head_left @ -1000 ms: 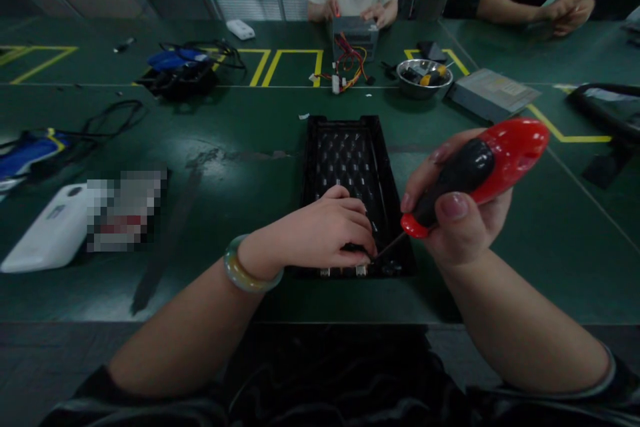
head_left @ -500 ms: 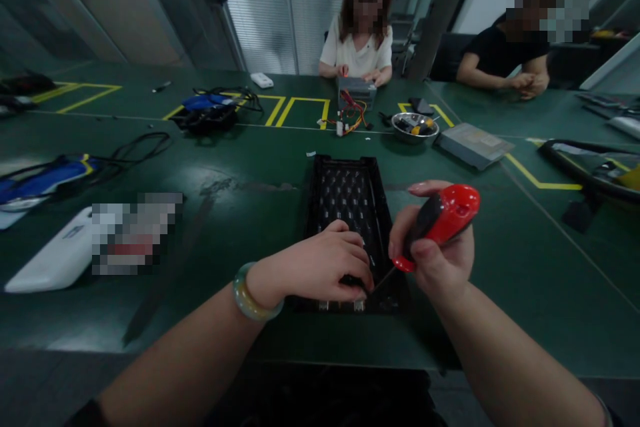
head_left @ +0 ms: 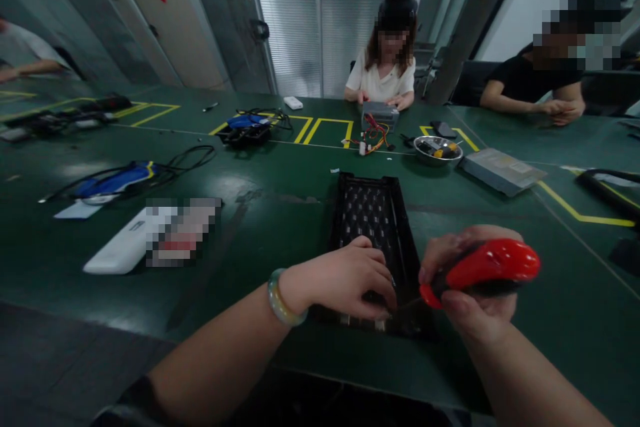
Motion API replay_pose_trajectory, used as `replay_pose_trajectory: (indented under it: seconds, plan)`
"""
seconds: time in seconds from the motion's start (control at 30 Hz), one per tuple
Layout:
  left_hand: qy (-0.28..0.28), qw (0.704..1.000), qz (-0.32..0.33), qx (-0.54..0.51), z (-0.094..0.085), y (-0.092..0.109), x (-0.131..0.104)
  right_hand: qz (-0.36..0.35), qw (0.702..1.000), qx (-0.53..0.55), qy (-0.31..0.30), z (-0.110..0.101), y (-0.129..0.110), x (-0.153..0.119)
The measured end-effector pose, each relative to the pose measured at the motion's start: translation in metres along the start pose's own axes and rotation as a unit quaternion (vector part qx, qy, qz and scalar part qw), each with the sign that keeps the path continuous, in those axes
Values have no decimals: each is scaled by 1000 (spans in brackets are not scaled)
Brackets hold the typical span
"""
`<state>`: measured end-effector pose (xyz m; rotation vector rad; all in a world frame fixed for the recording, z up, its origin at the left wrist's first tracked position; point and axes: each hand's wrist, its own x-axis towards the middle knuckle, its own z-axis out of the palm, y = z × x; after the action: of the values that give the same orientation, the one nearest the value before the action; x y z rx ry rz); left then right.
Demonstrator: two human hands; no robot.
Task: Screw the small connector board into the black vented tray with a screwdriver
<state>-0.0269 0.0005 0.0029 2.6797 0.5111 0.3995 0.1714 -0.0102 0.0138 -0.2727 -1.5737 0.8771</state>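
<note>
A black rectangular plastic casing (head_left: 407,240) lies on the table in front of me, its inside patterned with rows of small shiny spots. Over its near half, my left hand (head_left: 350,280) has its fingers curled and pinched together; what they hold, if anything, is hidden. My right hand (head_left: 483,323) is wrapped around the red and black handle of a screwdriver (head_left: 500,263), to the right of the casing. The thin shaft slants left toward my left fingertips. Its tip is too dark and blurred to make out.
A white device (head_left: 125,240) lies at left, near a blue pouch with black cables (head_left: 113,180). Beyond the casing are a metal bowl of small parts (head_left: 437,150) and a grey metal box (head_left: 503,172). Across the table, a person (head_left: 383,80) handles a box with coloured wires.
The view has shifted, so everything sits lower and further right. The screwdriver handle has tilted flatter, its end swinging right in my right hand. My left hand stays over the casing.
</note>
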Motion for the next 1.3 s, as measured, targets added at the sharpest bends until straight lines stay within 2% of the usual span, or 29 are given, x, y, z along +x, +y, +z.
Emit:
replay_pose_trajectory:
  seconds: [0.1,0.27,0.4,0.57,0.67,0.93,1.03,1.13,1.23,1.3]
  plan:
    - [-1,1000,8,2,0,-2,0,2,1000,9,-10,-1,2,0]
    - [-2,1000,12,16,1,-3,0,43,999,8,19,5,3,3]
    - [-6,1000,3,23,1,-1,0,121,989,75,-26,7,-6,5]
    - [-7,1000,-7,25,0,-1,0,129,988,33,-78,0,-4,1]
    - [-10,1000,-13,22,0,-1,0,145,984,50,-92,-2,0,1]
    - [-14,999,-8,29,1,-1,1,212,968,122,-63,4,-8,7]
    - [-11,999,-11,29,2,-1,1,168,978,120,-11,2,-7,12]
    - [-7,1000,-12,24,2,-1,1,78,987,78,118,-2,0,19]
    - [-7,1000,-9,17,1,-1,1,39,971,32,236,-8,10,26]
    - [-5,1000,-10,13,0,-2,0,42,959,9,278,-11,17,29]
